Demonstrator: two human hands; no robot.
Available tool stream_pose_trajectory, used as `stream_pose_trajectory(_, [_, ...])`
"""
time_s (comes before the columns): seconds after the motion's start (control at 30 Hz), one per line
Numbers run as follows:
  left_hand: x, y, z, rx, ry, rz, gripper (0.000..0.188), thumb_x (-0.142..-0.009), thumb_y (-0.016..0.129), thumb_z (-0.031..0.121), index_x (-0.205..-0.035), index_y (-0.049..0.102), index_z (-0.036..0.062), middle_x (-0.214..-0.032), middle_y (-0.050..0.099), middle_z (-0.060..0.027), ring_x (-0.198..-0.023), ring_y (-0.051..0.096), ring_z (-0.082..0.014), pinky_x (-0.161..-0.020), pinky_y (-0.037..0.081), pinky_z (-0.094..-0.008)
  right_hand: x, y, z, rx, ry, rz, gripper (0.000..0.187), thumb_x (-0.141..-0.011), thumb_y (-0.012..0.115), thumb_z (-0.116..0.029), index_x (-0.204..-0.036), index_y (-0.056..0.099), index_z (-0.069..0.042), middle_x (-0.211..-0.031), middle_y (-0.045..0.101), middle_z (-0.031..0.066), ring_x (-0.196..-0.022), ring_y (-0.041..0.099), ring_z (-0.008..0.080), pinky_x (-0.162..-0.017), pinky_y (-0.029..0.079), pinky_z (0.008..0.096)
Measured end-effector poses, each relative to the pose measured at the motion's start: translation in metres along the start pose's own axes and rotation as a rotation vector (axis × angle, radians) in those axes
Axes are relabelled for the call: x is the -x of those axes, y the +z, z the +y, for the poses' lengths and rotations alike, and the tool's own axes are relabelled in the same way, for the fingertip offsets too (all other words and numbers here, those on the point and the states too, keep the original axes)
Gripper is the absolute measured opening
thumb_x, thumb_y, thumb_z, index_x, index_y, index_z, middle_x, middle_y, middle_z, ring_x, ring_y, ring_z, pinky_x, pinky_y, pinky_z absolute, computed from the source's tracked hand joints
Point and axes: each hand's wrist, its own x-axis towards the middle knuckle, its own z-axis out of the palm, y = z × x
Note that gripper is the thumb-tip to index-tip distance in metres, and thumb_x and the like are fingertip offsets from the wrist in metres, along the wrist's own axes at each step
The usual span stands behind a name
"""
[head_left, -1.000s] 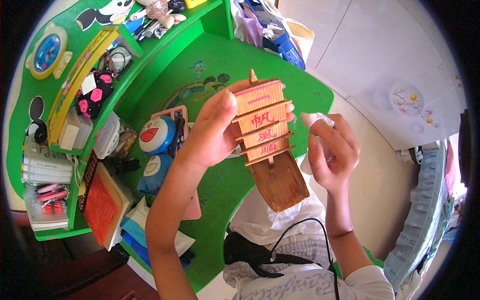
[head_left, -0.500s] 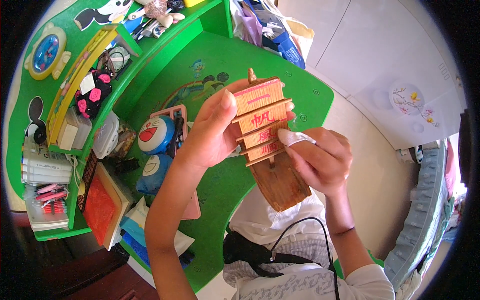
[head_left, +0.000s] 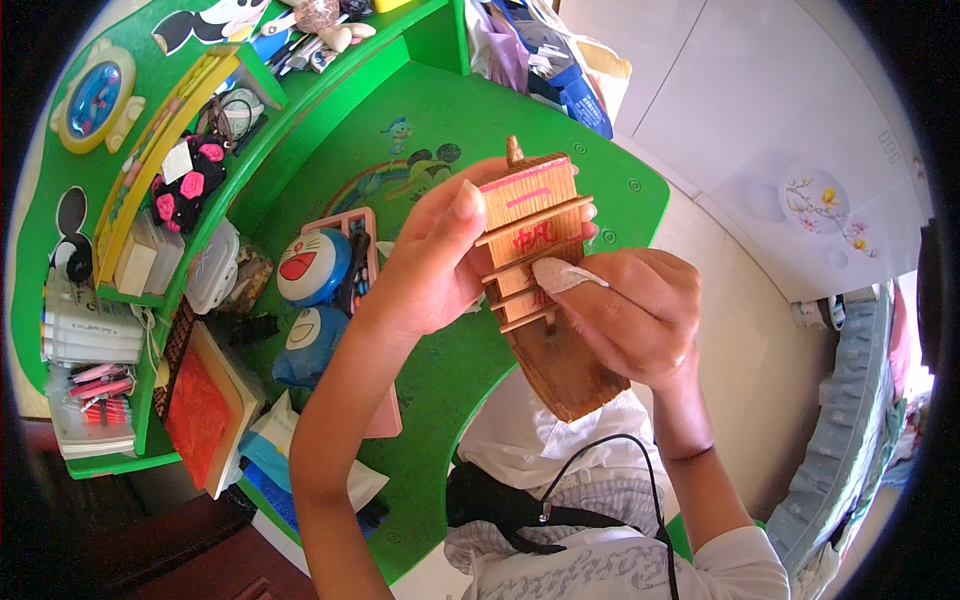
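Observation:
A small wooden model sailboat [head_left: 568,372] is held tilted above the edge of the green desk. Its slatted wooden sail [head_left: 527,197] bears red painted characters, and a short mast tip sticks out at the top. My left hand [head_left: 440,255] is wrapped round the boat from behind and the left, its thumb pressed on the sail's left edge. My right hand [head_left: 640,310] pinches a white wipe [head_left: 567,275] stretched over a fingertip. That covered fingertip touches the lower sail slats and hides part of the characters there.
The green desk [head_left: 520,130] curves round in front of me. On it are a pink tray [head_left: 385,415], blue-and-white cartoon figures [head_left: 313,268] and a red-covered book [head_left: 205,415]. Shelves with pens stand left; bags [head_left: 575,85] sit at the far edge. A black cord crosses my lap.
My right hand has slid the wipe left across the lower sail slats, covering more of the characters. The boat and my left hand have shifted slightly right.

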Motion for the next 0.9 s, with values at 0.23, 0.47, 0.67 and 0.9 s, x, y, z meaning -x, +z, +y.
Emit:
stream_pose_trajectory(0.23, [0.0, 0.001, 0.0, 0.005, -0.003, 0.011, 0.085, -0.076, 0.039, 0.064, -0.129, 0.026, -0.0018, -0.117, 0.046, -0.0207, -0.107, 0.049, -0.033, -0.09, 0.041, -0.0411, -0.002, 0.001, 0.0, 0.03, -0.034, 0.001, 0.034, -0.057, 0.061, -0.013, -0.09, 0.061, -0.007, -0.073, 0.053, -0.0004, -0.05, 0.051, 0.0112, -0.039, 0.038, 0.0241])
stream_pose_trajectory(0.47, [0.002, 0.001, -0.005, 0.029, -0.004, 0.072, 0.084, -0.077, 0.039, 0.064, -0.128, 0.027, -0.0021, -0.116, 0.047, -0.02, -0.106, 0.049, -0.0329, -0.089, 0.041, -0.0408, -0.009, 0.004, -0.004, 0.007, -0.084, -0.009, 0.032, -0.055, 0.062, -0.015, -0.087, 0.06, -0.009, -0.073, 0.051, -0.002, -0.052, 0.05, 0.0101, -0.039, 0.037, 0.0235])
stream_pose_trajectory(0.67, [0.004, 0.005, -0.002, 0.024, 0.008, 0.099, 0.081, -0.079, 0.039, 0.061, -0.127, 0.029, -0.0028, -0.115, 0.047, -0.0207, -0.106, 0.05, -0.0328, -0.089, 0.041, -0.0413, -0.02, 0.004, -0.013, 0.04, -0.113, -0.102, 0.028, -0.052, 0.059, -0.014, -0.08, 0.06, -0.011, -0.068, 0.047, -0.0029, -0.051, 0.046, 0.0094, -0.041, 0.037, 0.0225])
stream_pose_trajectory(0.9, [0.002, -0.001, -0.005, 0.248, 0.073, -0.026, 0.056, -0.087, 0.044, 0.039, -0.122, 0.034, -0.0029, -0.114, 0.049, -0.0181, -0.104, 0.051, -0.0269, -0.09, 0.042, -0.0382, -0.016, 0.008, -0.01, 0.03, -0.079, -0.058, 0.028, -0.053, 0.059, -0.015, -0.08, 0.06, -0.011, -0.068, 0.047, -0.0026, -0.051, 0.046, 0.0097, -0.041, 0.037, 0.0228])
